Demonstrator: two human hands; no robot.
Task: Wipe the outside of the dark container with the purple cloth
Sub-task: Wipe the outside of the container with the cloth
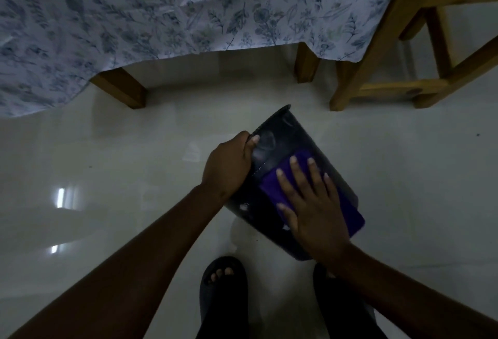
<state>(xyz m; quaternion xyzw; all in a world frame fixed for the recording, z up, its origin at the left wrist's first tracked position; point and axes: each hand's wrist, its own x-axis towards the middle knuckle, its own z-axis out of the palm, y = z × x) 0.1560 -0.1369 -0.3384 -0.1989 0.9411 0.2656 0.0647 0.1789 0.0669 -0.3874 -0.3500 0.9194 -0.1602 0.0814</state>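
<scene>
Seen from the head camera, the dark container [275,147] is tipped on its side above the pale glossy floor [134,166], its long axis running diagonally from the far rim at upper left of centre down toward the person at lower right. Its mouth points away and leftward, toward the table legs; whether its lower end rests on the floor cannot be told. The left hand [229,163] is closed around the rim on the container's left edge, thumb lying over the outer wall and fingers curled out of sight on the far side. The right hand [312,203] is spread flat, fingers splayed and pointing up along the wall, pressing the purple cloth [272,187] against the container's upward-facing side; the cloth sticks out past the palm at lower right, over the container's edge. Pale smudges show on the wall near the left wrist. A sandalled foot [223,282] stands just below the container. Beyond it, a floral tablecloth [161,9] hangs over wooden legs, and a wooden chair [404,42] stands at upper right; bare floor lies open to the left and right of the hands.
</scene>
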